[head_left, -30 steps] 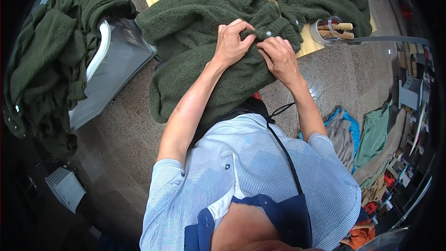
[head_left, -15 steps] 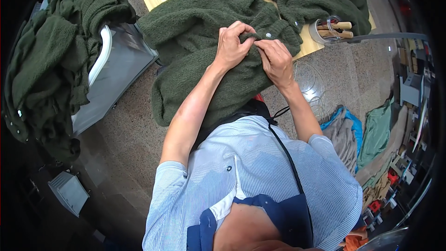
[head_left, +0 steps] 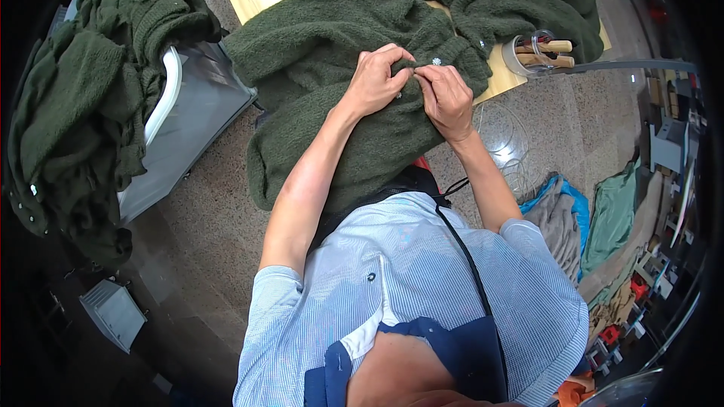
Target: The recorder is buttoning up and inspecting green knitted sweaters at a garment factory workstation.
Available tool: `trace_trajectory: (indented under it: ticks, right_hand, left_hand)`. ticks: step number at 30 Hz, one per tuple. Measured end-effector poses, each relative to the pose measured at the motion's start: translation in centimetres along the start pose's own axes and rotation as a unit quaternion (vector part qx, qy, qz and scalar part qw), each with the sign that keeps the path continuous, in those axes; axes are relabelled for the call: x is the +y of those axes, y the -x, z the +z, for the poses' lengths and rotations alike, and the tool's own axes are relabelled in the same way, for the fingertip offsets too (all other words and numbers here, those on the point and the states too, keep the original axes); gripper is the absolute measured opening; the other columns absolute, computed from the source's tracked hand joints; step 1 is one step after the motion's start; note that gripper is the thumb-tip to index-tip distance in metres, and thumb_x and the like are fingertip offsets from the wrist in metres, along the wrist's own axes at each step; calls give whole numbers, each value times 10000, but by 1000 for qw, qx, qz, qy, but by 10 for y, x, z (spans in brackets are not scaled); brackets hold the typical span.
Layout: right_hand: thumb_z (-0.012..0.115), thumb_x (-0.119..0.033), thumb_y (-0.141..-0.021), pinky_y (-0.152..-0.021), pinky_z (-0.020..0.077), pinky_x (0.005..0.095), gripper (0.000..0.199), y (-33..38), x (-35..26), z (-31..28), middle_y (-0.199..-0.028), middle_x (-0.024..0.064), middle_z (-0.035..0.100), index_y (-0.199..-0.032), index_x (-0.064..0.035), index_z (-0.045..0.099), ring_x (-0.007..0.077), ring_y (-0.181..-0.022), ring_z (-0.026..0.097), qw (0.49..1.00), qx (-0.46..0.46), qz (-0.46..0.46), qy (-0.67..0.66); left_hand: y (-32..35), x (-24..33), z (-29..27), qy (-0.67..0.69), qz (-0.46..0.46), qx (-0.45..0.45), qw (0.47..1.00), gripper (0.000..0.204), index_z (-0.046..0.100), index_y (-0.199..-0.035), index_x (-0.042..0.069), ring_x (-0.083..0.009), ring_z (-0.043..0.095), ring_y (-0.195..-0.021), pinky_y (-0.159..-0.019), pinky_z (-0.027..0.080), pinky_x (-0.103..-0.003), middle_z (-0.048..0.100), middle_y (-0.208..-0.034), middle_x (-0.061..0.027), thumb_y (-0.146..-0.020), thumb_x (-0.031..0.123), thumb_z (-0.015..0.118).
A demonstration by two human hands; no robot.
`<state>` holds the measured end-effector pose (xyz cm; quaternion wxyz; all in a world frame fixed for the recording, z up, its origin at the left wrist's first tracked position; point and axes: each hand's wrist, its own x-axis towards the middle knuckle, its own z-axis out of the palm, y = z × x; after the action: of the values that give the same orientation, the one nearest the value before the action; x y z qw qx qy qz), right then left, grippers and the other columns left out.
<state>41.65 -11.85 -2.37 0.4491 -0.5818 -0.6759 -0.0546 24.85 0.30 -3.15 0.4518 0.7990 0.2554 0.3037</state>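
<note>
Left hand (head_left: pixel 377 79): curled over the garment front, pinching a bit of the knit between thumb and forefinger, nearly meeting the fingertips opposite.
Right hand (head_left: pixel 446 98): bent inward, pressed to the knit just beside the left fingertips, with thumb and forefinger drawn together; cannot tell whether gripping knit or some small part hidden between them.
Green knit garment (head_left: pixel 324 38): spread in thick folds across the table, hanging over the near edge toward the lap, lying under both hands.
Shiny buttons (head_left: pixel 437 62): dotted along the garment front, with one just above the right hand, one farther right near the cup, and one just below the left thumb.
Table (head_left: pixel 504 79): pale yellow wood, mostly covered by the knit, showing bare beside the cup and whitish at the far left corner.
Clear cup (head_left: pixel 520 56): lying tilted at the right side of the table, touching or nearly touching the knit.
Wooden-handled tools (head_left: pixel 556 46): poking out of the cup toward the right.
Grey stand (head_left: pixel 200 94): white-rimmed, to the left of the table.
Second green knit pile (head_left: pixel 68 83): draped over the stand, drooping down the left side.
Floor (head_left: pixel 204 249): speckled brown, shiny near the right forearm.
Grey and blue cloth (head_left: pixel 554 215): heaped at the right, beside a smooth green cloth (head_left: pixel 611 211).
Pale box (head_left: pixel 113 313): at lower left, well apart from both hands.
</note>
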Motion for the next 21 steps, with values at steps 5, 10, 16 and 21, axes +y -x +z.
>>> trace_trajectory:
  ticks: [5, 10, 16, 21]
  right_hand:
    - [851, 92, -881, -769, 625, 414, 264, 0, 5, -1, -1028, 120, 771, -1110, -12, 771, 320, -881, 765, 1000, -9, -21, 4]
    - [853, 90, -860, -736, 622, 408, 284, -2, 4, -4, -1031, 106, 763, -1107, -39, 801, 303, -867, 758, 999, -38, -34, 9]
    - [844, 98, -868, -743, 626, 405, 286, 4, 4, -4, -1035, 106, 762, -1120, -32, 805, 302, -879, 765, 1000, -24, -18, -1]
    - [840, 102, -879, -760, 632, 406, 288, 2, 8, -1, -1041, 113, 771, -1133, -30, 812, 305, -889, 772, 999, -24, -9, -23]
  left_hand:
    - [0, -2, -2, 8, -10, -17, 1000, 221, 785, -1173, -18, -150, 609, -655, -612, 464, -342, 726, -960, -129, -978, 81, 752]
    - [4, 1, -7, 23, -32, -37, 999, 234, 783, -1227, -11, -108, 574, -651, -600, 448, -330, 726, -913, -114, -1029, 104, 738]
    - [-1, 5, -19, 17, -76, -122, 989, 260, 777, -1257, -21, -59, 569, -728, -642, 482, -314, 730, -870, -94, -1047, 133, 775]
    - [-2, -3, -11, 42, -66, -96, 992, 324, 793, -1253, -10, -128, 637, -722, -693, 529, -360, 738, -829, -131, -1006, 196, 838]
